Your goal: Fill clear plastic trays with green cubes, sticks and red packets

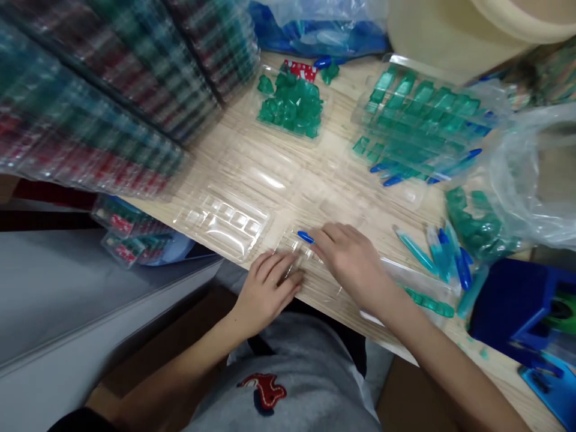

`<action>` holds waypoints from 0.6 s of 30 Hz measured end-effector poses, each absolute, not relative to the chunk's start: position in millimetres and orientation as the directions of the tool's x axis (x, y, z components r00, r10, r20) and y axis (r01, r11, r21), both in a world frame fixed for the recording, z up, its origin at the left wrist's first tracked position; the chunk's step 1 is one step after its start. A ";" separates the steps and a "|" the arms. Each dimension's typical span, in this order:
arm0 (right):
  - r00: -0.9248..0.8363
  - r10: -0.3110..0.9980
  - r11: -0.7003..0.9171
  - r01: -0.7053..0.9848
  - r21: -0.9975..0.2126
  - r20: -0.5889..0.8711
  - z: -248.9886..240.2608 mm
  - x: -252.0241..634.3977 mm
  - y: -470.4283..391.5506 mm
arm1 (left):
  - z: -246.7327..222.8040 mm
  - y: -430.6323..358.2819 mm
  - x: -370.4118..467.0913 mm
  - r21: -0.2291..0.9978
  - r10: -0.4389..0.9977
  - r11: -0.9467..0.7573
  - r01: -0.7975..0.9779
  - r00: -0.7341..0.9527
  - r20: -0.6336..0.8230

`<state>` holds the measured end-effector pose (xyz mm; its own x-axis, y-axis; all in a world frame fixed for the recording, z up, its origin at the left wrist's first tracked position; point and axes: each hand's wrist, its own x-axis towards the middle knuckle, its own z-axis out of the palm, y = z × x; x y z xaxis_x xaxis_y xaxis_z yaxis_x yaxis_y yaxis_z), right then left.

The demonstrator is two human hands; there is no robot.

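My left hand (269,288) rests with fingers apart on the near left edge of a clear plastic blister tray (293,241), by the front edge of the table. Over the same tray, my right hand (348,255) is closed on a slim blue-tipped stick (305,237). Only its pointed blue end shows; the rest is hidden in the fingers. Left of my hands lies another clear blister tray (231,221), with small moulded squares. A further clear piece (274,177) is faintly visible behind it.
Tall stacks of filled packs (135,78) stand at the left. Green tape-like pieces (292,105) fill a clear tray behind my hands. At the right are packed green trays (418,120), teal pens (418,249), a blue tape dispenser (504,306) and a plastic bag (531,174).
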<state>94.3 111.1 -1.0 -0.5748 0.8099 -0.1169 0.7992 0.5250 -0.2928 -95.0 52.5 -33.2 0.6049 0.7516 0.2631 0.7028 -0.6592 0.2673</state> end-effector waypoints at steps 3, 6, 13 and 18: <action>-0.553 0.831 0.495 0.787 -0.369 -0.065 -5.4 103.2 91.4 | -34.7 50.1 -95.8 0.285 0.758 -0.652 0.703 0.596 0.264; -0.553 0.833 0.468 0.732 -0.494 -0.030 -7.5 101.4 83.8 | -35.7 46.3 -96.9 0.320 0.760 -0.650 0.689 0.587 0.280; -0.073 0.997 0.047 0.880 -0.473 -0.038 7.2 175.7 109.0 | -34.3 48.1 -106.4 0.430 0.751 -0.655 0.622 0.597 0.282; 0.226 0.954 -0.252 0.960 -0.120 -0.196 -0.1 235.8 143.9 | -14.2 85.3 -82.3 0.409 0.691 -0.717 0.564 0.652 0.311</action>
